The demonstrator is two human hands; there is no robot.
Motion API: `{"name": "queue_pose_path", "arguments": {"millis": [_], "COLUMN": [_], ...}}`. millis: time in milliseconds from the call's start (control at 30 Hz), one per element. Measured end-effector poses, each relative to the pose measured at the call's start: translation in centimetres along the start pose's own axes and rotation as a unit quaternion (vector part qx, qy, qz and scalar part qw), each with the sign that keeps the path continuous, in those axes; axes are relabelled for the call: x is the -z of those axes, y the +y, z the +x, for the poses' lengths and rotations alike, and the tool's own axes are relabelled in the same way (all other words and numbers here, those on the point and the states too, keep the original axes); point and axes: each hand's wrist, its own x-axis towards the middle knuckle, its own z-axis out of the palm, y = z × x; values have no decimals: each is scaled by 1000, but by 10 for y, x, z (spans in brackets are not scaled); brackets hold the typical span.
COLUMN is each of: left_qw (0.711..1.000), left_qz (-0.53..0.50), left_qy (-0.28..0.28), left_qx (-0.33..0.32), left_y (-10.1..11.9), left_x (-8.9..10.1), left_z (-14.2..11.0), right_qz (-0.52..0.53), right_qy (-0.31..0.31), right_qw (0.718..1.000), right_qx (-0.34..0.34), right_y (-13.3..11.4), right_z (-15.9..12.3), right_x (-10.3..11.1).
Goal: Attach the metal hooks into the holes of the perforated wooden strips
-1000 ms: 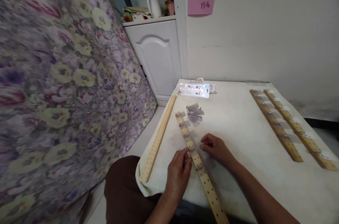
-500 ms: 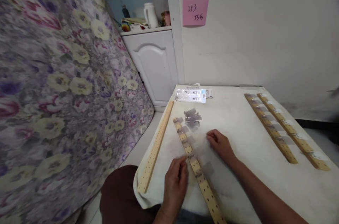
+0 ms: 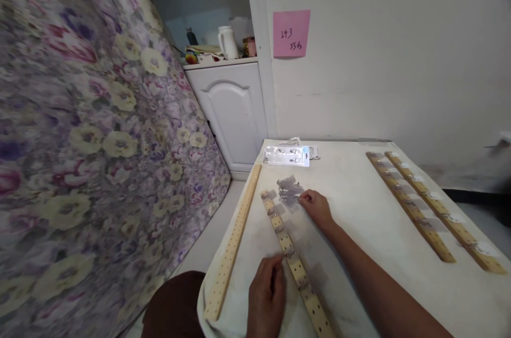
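Observation:
A long wooden strip with rows of holes (image 3: 298,270) lies in front of me, several small clear-backed metal pieces that look like hooks set along it. Beside its left edge is my left hand (image 3: 266,293), fingers curled and the index fingertip against the wood. My right hand (image 3: 317,207) reaches to a small pile of the same clear-backed metal pieces (image 3: 288,189). Its thumb and index finger are pinched together at the pile's right edge, on one of the pieces as far as I can see.
Another perforated wooden strip (image 3: 235,239) lies along the table's left edge. Two more strips, fitted with clear pieces, lie on the right (image 3: 411,205). Clear blister packs (image 3: 285,156) lie at the back of the white-covered table. A floral curtain (image 3: 99,157) hangs on the left.
My right hand has moved forward and left to the pile, its fingers closing at the edge. My left hand stays beside the strip. The camera view has tilted up slightly.

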Motion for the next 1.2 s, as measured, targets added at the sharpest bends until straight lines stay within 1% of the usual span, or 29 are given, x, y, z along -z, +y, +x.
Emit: {"name": "queue_pose_path", "arguments": {"millis": [100, 200, 333, 433, 533, 600, 667, 700, 800, 900, 967, 1100, 1200], "left_qw": [1000, 1000, 1000, 999, 998, 997, 997, 997, 989, 968, 955, 927, 910], "left_qz": [3, 4, -3, -1, -11, -21, -38, -54, -132, -207, -245, -314, -339], "left_qy": [-3, 1, 21, 34, 34, 22, -1, -15, -71, -120, -132, -138, -147], "left_qx": [3, -2, -11, -17, -45, -66, -70, -59, 14, 73, 100, 152, 189], "left_y": [0, 0, -2, 1, 12, 25, 42, 51, 75, 88, 89, 81, 76], "left_x": [0, 0, 0, 2, 3, 1, -5, -8, -17, -24, -28, -36, -40], "left_z": [0, -1, -2, -2, -4, -9, -16, -19, -30, -38, -41, -47, -51], "right_qz": [10, 31, 62, 81, 96, 93, 85, 80, 67, 62, 59, 75, 94], "right_qy": [0, -3, -8, -22, -67, -108, -132, -135, -135, -133, -136, -143, -148], "right_qw": [1000, 999, 998, 996, 993, 989, 986, 985, 984, 983, 981, 979, 976], "right_qx": [3, 5, -7, 2, 30, 45, 59, 68, 91, 108, 122, 127, 132], "right_y": [-2, -1, 1, -5, -21, -35, -49, -55, -70, -76, -77, -74, -68], "right_z": [-6, -20, -48, -71, -94, -110, -126, -133, -156, -176, -187, -203, -211], "right_x": [7, 19, 42, 66, 94, 111, 126, 131, 140, 142, 141, 138, 137]}}
